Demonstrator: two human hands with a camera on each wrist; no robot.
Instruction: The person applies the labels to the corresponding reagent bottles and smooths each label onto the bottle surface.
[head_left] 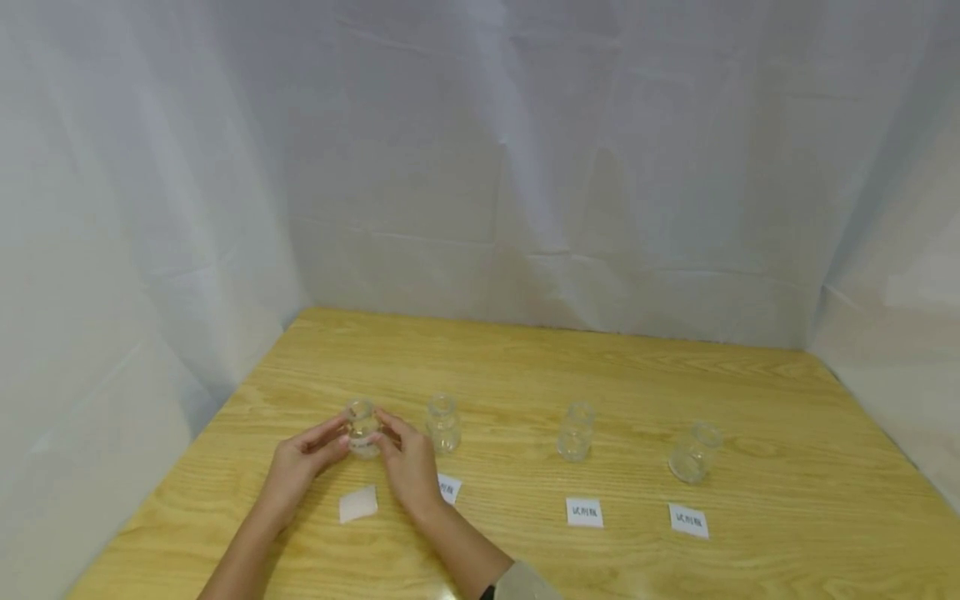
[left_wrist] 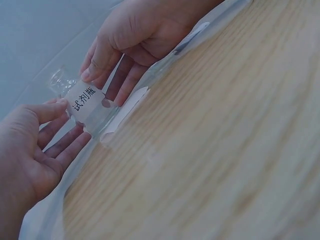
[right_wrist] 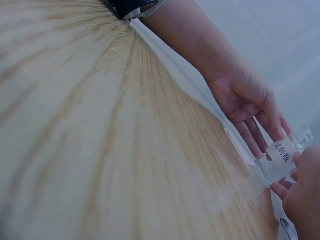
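Note:
A small clear glass reagent bottle stands at the left of the group, between both hands. Across its front lies a white label with dark written characters. My left hand holds the bottle from the left, thumb at the label's edge and fingers round the side. From the right, my right hand grips it likewise, its thumb on the label's other edge. In the right wrist view the bottle is partly covered by the fingers. A blank white paper piece lies just in front of it.
Three more clear glass bottles stand in a row to the right. White labels with writing lie before them on the wooden table. White sheeting hangs behind and at both sides.

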